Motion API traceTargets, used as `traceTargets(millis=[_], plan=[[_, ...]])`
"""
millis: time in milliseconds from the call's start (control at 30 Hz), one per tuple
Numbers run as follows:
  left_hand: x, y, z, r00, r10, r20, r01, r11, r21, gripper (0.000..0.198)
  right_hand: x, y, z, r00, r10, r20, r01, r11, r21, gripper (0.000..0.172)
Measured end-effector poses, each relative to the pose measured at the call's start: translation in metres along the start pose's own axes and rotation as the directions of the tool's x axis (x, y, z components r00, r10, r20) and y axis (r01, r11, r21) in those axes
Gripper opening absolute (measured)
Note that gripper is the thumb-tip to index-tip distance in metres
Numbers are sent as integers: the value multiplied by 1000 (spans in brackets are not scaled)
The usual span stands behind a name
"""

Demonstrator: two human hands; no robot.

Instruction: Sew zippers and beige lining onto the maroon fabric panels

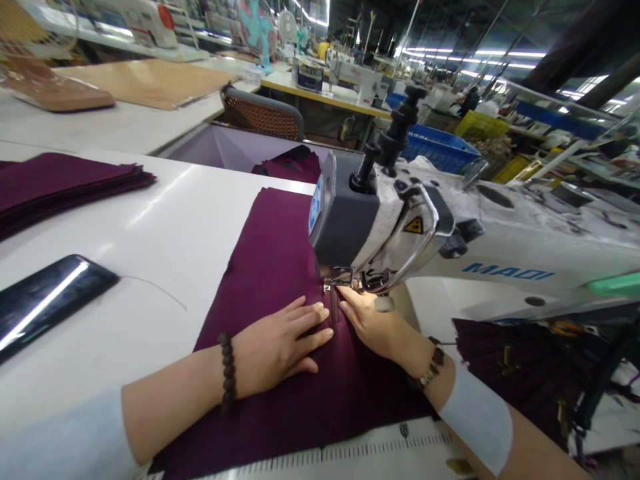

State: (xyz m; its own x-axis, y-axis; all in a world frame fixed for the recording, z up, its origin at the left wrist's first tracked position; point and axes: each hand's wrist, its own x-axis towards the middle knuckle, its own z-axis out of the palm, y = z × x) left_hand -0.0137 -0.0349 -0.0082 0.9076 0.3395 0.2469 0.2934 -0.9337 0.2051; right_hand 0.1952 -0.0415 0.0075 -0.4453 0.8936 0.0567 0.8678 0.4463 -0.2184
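Note:
A dark purple piece of fabric [265, 253] lies flat on the white table, running under the head of a sewing machine [345, 213]. A short zipper [335, 308] shows in the fabric just in front of the presser foot [327, 285]. My left hand [280, 343] rests flat on the cloth, fingers stretched and apart, with its fingertips at the zipper's left side. On the other side my right hand [377, 327] lies with fingers extended along the zipper, their tips close to the presser foot. The machine partly hides those fingertips.
A stack of purple cloth [65, 183] and a black phone [55, 297] lie at the left. Ruler markings [350, 455] run along the front edge. More purple pieces [500, 353] with metal pulls lie at right. Cloth [295, 165] sits behind the table.

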Motion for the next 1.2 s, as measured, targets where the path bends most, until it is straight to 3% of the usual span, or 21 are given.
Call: traceTargets(millis=[300, 633, 833, 1200], plan=[[3, -12, -1, 999, 31, 7, -31, 1000, 0, 38, 8, 0, -2, 998, 51, -24, -51, 999, -7, 26], [3, 7, 3, 994, -111, -24, 111, 993, 27, 43, 9, -9, -16, 998, 5, 63, 0, 996, -90, 25], [4, 9, 4, 990, -140, -15, 140, 990, 22, 45, 8, -7, -9, 996, 80, 35, -78, 995, -56, 25], [8, 3, 4, 989, -145, -3, 145, 989, 23, 49, 11, -2, -17, 999, -27, 30, 29, 998, -52, 29]])
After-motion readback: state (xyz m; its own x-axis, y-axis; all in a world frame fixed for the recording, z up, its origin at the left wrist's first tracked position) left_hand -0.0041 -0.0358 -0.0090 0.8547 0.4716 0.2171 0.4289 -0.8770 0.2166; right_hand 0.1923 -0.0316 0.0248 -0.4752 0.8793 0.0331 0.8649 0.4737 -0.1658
